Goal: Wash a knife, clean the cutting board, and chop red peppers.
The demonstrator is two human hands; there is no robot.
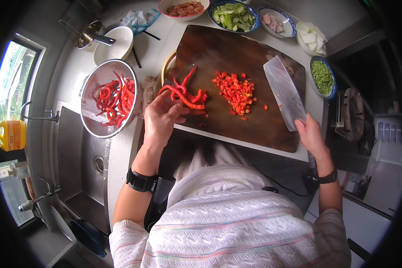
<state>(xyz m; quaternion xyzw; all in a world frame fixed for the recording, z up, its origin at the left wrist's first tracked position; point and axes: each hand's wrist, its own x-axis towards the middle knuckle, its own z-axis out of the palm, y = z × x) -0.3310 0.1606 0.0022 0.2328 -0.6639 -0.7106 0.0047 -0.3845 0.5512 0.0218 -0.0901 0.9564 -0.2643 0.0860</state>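
Observation:
At the left side of the dark cutting board, my left hand reaches in with fingers loosely bent and apart. Its fingertips touch a few whole red chilies, one of which curves over the index finger. My right hand is closed round the handle of a cleaver, hiding most of that handle. The broad blade lies slanted over the board's right part, pointing away from me. Between the two hands sits a pile of chopped red chili, with a few loose bits beside it.
Left of the board, a mesh colander holds more whole chilies, near the sink. A white bowl, a small pan and a cloth stand behind. Bowls of cut food line the far edge; a stove burner is at right.

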